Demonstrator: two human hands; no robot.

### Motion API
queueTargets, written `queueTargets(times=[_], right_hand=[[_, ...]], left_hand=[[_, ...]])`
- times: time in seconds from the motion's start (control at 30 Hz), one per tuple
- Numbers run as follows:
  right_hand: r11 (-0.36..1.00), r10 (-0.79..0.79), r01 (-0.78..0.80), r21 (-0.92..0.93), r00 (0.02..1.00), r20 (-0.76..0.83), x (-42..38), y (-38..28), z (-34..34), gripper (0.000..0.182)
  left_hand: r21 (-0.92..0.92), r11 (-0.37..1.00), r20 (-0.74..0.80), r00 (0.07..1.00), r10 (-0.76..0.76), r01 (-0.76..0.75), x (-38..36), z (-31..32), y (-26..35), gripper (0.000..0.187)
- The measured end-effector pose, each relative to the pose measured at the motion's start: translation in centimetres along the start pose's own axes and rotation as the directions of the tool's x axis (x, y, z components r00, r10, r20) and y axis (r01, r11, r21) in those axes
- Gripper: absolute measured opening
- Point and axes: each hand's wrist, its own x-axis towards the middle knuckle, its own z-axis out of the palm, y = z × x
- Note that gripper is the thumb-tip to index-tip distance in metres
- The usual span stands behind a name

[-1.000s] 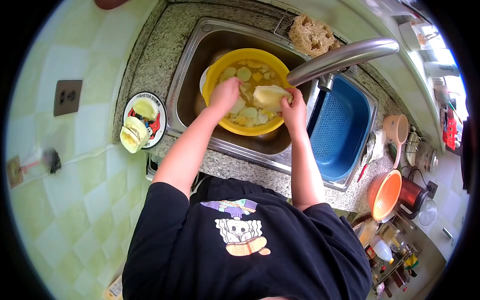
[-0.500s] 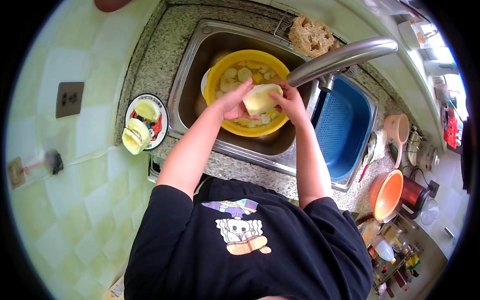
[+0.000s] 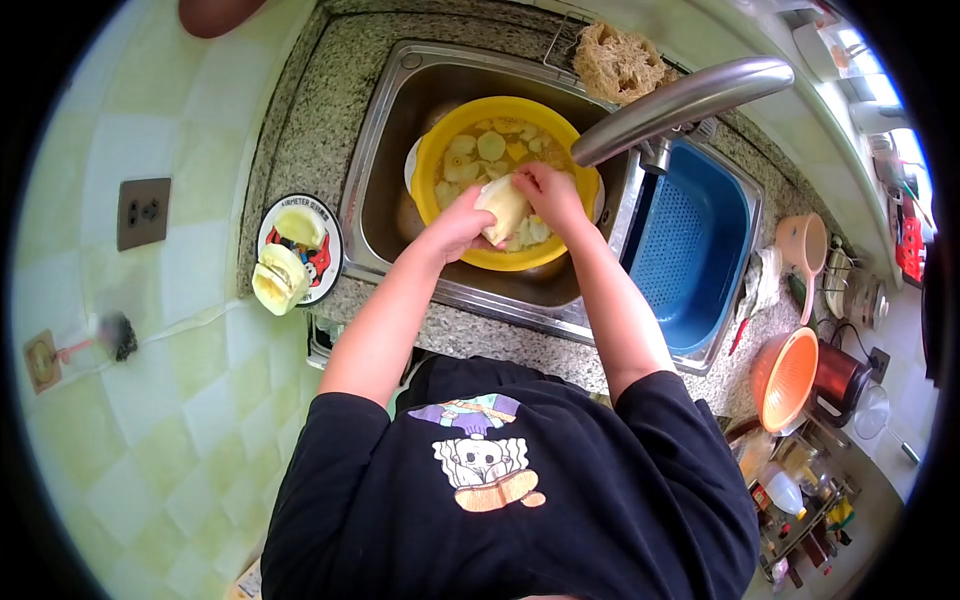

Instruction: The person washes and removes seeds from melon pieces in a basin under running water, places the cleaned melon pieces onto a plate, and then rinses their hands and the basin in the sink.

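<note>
Blue colander (image 3: 690,245) beside loofah (image 3: 617,60), orange strainer (image 3: 785,378).

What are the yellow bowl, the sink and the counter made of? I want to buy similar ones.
Yellow bowl: likely plastic, going by its bright, even colour and soft sheen. Sink: stainless steel by the look of it, grey metal with a brushed shine. Counter: speckled grey stone, perhaps granite, with a grainy polished surface.

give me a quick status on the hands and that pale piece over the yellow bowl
Left hand and right hand both gripping the pale peeled piece. Held over the yellow bowl in the sink. Faucet close on the right.
</note>
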Motion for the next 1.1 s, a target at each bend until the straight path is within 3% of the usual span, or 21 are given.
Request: queueTargets(times=[0.03,0.13,0.17,0.23,0.27,0.37,0.4,0.43,0.5,0.53,0.6,0.73,0.83,0.97,1.0,1.03,1.1], right_hand=[[0.980,-0.117,0.108,-0.168,0.992,-0.041,0.2,0.2,0.2,0.024],[0.963,-0.084,0.061,-0.262,0.993,-0.080,0.9,0.2,0.3,0.021],[0.981,-0.052,0.030,-0.190,0.992,-0.111,1.3,0.1,0.2,0.021],[0.999,0.025,-0.033,-0.042,0.986,-0.167,2.0,-0.3,-0.5,0.023],[0.970,-0.025,-0.003,-0.245,0.994,-0.109,2.6,0.9,-0.2,0.032],[0.871,0.224,-0.177,-0.457,0.973,0.052,1.6,1.7,0.3,0.045],[0.914,0.132,-0.130,-0.385,0.991,-0.023,1.6,2.8,1.4,0.064],[0.972,0.156,-0.146,-0.186,0.987,0.043,0.6,1.0,1.1,0.067],[0.948,0.185,-0.224,0.227,0.966,0.181,-1.9,-2.5,1.0,0.074],[0.976,0.089,-0.109,0.191,0.989,0.115,-2.4,-2.7,2.0,0.079],[0.989,-0.111,0.111,0.093,0.994,-0.005,-3.5,-2.3,3.7,0.087],[0.851,-0.085,-0.032,0.525,0.977,0.198,-2.5,-2.1,3.3,0.097],[0.899,-0.043,-0.061,0.433,0.973,0.227,-1.8,-3.2,2.3,0.093],[0.847,0.080,-0.076,0.527,0.997,0.014,-0.2,-0.6,4.2,0.062],[0.927,0.116,-0.071,0.367,0.988,-0.102,0.1,-1.3,3.0,0.039],[0.963,0.036,0.035,0.268,0.967,-0.254,1.5,0.1,3.1,0.027],[0.998,0.010,0.003,0.056,0.974,-0.228,2.9,2.6,2.0,0.016]], left_hand=[[-0.008,0.999,0.028,0.998,-0.049,0.050,-0.1,-0.4,0.1,0.053],[-0.021,0.990,0.057,0.989,-0.135,0.136,-0.1,-1.2,-0.4,0.049],[-0.024,0.988,0.057,0.987,-0.153,0.155,0.0,-1.5,-0.7,0.048],[-0.209,0.968,0.024,0.990,-0.137,0.139,0.0,-2.1,-1.2,0.045],[-0.301,0.945,0.009,0.991,-0.135,0.131,0.0,-2.3,-1.7,0.043],[-0.530,0.844,-0.052,0.990,-0.133,0.085,1.3,-3.7,-3.6,0.038],[-0.514,0.856,-0.138,0.978,-0.154,0.062,1.4,-3.4,-3.4,0.033],[-0.583,0.809,-0.111,0.979,-0.168,0.073,2.0,-4.0,-3.8,0.033],[-0.707,0.698,-0.048,0.977,-0.207,0.113,3.4,-5.2,-5.3,0.033],[-0.616,0.786,-0.139,0.974,-0.178,0.056,2.7,-4.1,-4.5,0.035],[-0.589,0.808,-0.219,0.964,-0.148,-0.010,2.0,-2.0,-3.9,0.033],[-0.534,0.843,-0.224,0.973,-0.059,-0.072,1.1,-1.5,-2.7,0.033],[-0.479,0.871,-0.246,0.969,-0.011,-0.112,1.3,-2.0,-2.8,0.034],[-0.393,0.911,-0.205,0.978,0.044,-0.123,0.8,-1.4,-2.5,0.036],[-0.417,0.907,-0.164,0.986,-0.014,-0.057,1.0,-1.8,-3.0,0.035],[-0.430,0.902,-0.145,0.989,-0.030,-0.036,0.6,-1.8,-3.2,0.036],[-0.450,0.893,-0.106,0.993,-0.059,0.005,-0.2,-1.6,-3.5,0.038]])
